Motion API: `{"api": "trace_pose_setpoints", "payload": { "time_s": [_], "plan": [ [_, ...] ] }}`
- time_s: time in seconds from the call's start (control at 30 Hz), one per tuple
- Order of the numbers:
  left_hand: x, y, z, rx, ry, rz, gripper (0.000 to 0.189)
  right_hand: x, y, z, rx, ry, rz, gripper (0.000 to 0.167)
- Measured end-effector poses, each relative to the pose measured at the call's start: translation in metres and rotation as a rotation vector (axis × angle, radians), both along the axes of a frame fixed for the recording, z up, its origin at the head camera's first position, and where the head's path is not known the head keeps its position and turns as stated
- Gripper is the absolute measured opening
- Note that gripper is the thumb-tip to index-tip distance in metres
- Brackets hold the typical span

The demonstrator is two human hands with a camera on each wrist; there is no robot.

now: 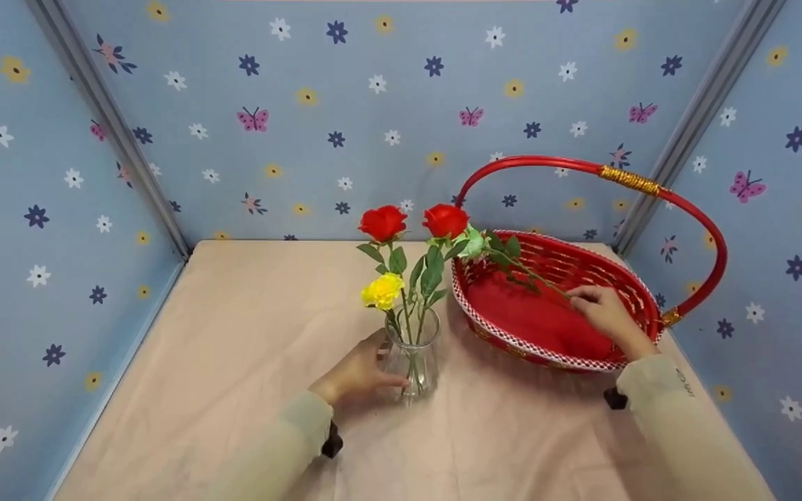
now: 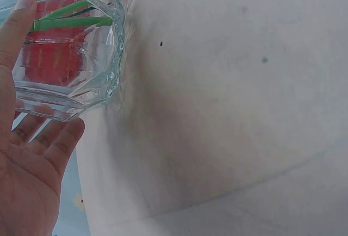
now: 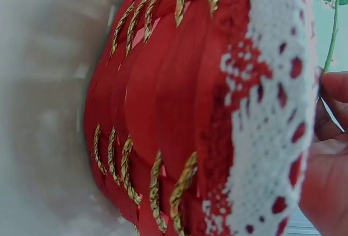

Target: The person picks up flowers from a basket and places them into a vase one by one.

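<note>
A clear glass vase [image 1: 416, 376] stands on the cloth-covered table, holding two red roses [image 1: 382, 223] and a yellow carnation [image 1: 383, 291]. My left hand [image 1: 360, 369] grips it from the left, thumb on the near side and fingers behind. In the left wrist view the faceted vase [image 2: 70, 84] shows green stem ends inside. Over the basket, my right hand [image 1: 606, 313] pinches the stem of a pale green rose [image 1: 472, 243], whose bloom points left and sits beside the right red rose. The right wrist view has my right hand [image 3: 329, 165] partly hidden behind the basket's rim.
The red woven basket [image 1: 554, 362] with lace trim and a tall arched handle [image 1: 711, 236] occupies the right side of the table. Patterned blue panels [image 1: 387, 104] enclose the back and sides. Pinkish cloth [image 1: 255, 306] covers the tabletop.
</note>
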State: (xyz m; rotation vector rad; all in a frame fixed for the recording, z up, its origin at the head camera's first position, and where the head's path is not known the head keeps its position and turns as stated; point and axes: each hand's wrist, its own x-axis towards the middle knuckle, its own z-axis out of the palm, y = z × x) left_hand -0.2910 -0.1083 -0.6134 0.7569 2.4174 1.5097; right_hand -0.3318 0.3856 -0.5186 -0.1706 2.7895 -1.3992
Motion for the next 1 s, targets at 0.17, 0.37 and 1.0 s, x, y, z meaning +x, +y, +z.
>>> {"api": "trace_pose_setpoints", "payload": {
  "time_s": [0.17,0.37,1.0],
  "plan": [
    [0.000,-0.001,0.000,-0.008,0.011,-0.001,0.104,0.000,-0.003,0.005,-0.066,-0.023,-0.006,0.032],
    [0.001,-0.001,0.002,-0.045,-0.007,0.025,0.105,-0.002,-0.006,0.005,-0.093,-0.042,-0.035,0.034],
    [-0.001,0.001,-0.002,-0.022,-0.019,0.010,0.106,0.006,-0.044,0.029,-0.503,-0.145,0.004,0.029]
  ]
}}
